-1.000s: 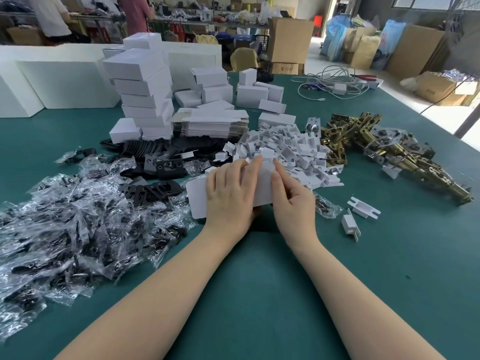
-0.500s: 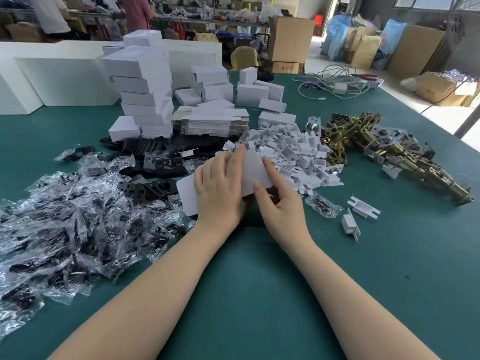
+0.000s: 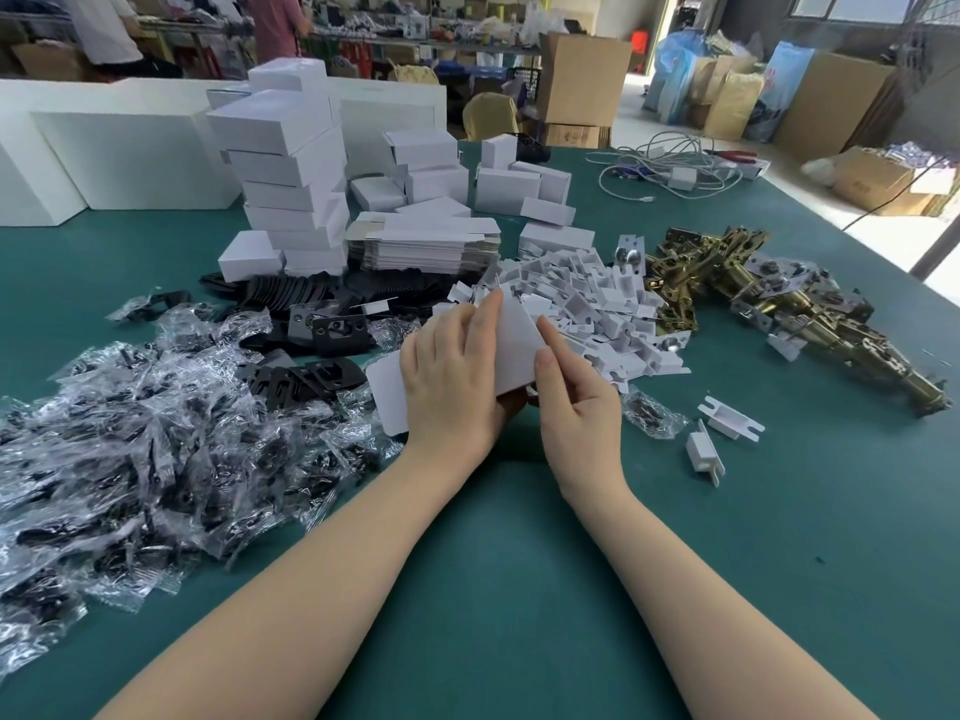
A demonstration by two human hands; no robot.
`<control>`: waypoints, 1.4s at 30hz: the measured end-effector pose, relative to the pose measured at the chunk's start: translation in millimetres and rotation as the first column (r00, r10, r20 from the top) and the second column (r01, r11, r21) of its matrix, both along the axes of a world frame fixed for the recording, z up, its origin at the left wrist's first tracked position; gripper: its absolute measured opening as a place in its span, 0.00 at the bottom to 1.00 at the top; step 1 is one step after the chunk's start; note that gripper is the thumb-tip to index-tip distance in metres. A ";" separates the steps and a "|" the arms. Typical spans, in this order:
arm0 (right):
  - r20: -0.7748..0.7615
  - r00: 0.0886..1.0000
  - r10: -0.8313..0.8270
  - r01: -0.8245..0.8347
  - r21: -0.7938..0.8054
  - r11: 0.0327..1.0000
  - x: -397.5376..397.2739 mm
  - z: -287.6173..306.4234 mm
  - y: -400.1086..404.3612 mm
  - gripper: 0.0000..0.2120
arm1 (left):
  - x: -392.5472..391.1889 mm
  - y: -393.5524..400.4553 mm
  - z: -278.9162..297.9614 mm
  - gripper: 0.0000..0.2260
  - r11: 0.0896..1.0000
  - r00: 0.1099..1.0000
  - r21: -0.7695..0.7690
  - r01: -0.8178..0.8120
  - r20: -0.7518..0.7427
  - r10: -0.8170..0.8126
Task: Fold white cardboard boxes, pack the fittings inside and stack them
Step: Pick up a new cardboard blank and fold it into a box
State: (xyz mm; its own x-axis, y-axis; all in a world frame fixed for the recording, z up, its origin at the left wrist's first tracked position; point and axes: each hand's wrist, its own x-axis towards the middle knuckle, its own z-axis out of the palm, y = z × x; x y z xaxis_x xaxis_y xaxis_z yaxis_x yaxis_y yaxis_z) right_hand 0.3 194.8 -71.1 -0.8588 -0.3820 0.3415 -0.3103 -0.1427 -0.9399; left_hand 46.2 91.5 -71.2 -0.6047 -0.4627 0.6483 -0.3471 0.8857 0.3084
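A white cardboard box blank (image 3: pixel 514 350) is lifted just above the green table (image 3: pixel 519 589), tilted, its rounded flap sticking out to the left. My left hand (image 3: pixel 452 387) grips it from on top, fingers spread over its face. My right hand (image 3: pixel 576 402) holds its right edge, index finger laid along the edge. Behind lie a pile of flat blanks (image 3: pixel 423 244), a leaning stack of folded white boxes (image 3: pixel 291 179), a heap of white plastic fittings (image 3: pixel 587 304), brass latch parts (image 3: pixel 779 304) and black plates (image 3: pixel 322 330).
Bagged black parts in clear plastic (image 3: pixel 130 449) cover the table's left side. Two loose white fittings (image 3: pixel 717 433) lie right of my hands. A tangle of white cable (image 3: pixel 670 163) sits at the far right. Large white blocks (image 3: pixel 130 158) line the far left edge.
Both hands have raised the blank and shifted it slightly left and away from me, tilting it up. My right index finger now runs along its right edge.
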 end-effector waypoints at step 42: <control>0.240 0.960 -0.146 0.099 0.197 0.975 -48.4 -2.3 17.2 0.26 | 7.8 -6.4 -4.4 0.27 0.705 0.765 0.401 0.585 -0.562 -0.314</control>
